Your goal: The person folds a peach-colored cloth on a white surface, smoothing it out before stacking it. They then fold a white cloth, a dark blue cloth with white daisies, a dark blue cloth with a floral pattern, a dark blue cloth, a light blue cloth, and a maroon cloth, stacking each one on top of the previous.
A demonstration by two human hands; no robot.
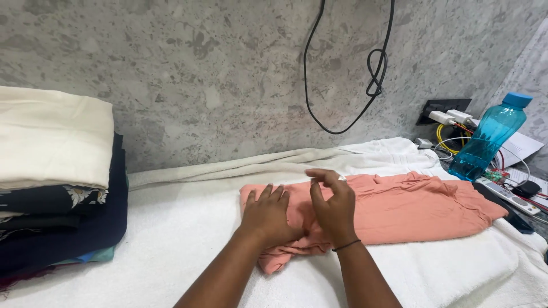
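Pressing my left hand (267, 215) flat on a salmon-pink cloth (399, 206), fingers spread and gripping nothing, while my right hand (334, 208) hovers just beside it.

My right hand's fingers are half curled and loose, thumb and forefinger near each other; I cannot tell whether they pinch any fabric. The cloth lies under both hands and stretches away to my right across a white towel (171, 239). Well off to my left rests a stack of folded fabrics (54, 182), cream on top, dark below. Far to my right, past the cloth's end, stands a blue water bottle (491, 137). A black cable (365, 74) hangs on the grey wall beyond my hands.
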